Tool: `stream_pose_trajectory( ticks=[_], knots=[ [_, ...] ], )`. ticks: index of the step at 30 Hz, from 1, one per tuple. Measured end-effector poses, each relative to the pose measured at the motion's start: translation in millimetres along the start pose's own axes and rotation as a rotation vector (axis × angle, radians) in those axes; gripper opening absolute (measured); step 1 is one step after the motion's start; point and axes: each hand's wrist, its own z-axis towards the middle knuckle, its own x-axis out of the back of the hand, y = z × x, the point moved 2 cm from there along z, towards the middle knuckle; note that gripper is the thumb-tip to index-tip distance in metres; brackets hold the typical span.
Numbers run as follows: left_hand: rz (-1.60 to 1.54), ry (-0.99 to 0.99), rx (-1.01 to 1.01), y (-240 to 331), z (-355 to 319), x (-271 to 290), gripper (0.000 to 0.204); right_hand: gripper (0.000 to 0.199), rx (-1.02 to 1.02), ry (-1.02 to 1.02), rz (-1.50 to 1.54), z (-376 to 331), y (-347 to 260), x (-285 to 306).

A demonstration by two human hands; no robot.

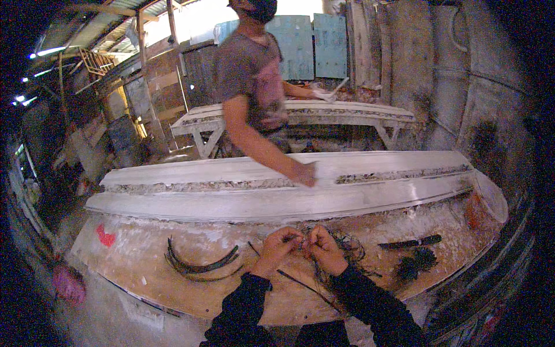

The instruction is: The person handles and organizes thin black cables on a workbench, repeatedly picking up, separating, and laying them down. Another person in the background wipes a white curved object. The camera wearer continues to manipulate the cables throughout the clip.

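Left hand (280, 250) and right hand (327, 251) nearly meet above the desk (191, 294), fingers of both pinched closed on a thin piece (304, 241), too small to identify. Dark tangled strands (354, 252) beside right hand; knife (410, 242) farther right, 1 group of curved strips (199, 268) left.

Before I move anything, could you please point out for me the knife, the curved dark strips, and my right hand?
Knife (411, 242): head view, near the blade-handle join.
Curved dark strips (186, 268): head view, on the lower bend.
Right hand (329, 251): head view, back of the hand.
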Motion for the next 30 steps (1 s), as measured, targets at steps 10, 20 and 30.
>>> stream_pose_trajectory(
  ticks=[10, 20, 30],
  knots=[
    [-0.205, 0.033, 0.102, 19, -5, 7, 0.018, 0.026, -0.079, 0.01, -0.245, 6, 8, 2],
    [-0.155, 0.151, 0.217, -12, 4, 13, 0.016, 0.02, -0.101, 0.04, -0.735, 4, -18, -8],
    [-0.189, -0.1, 0.121, -16, 5, -2, 0.031, 0.014, -0.071, 0.188, -0.278, 11, -7, 7]
  ],
)
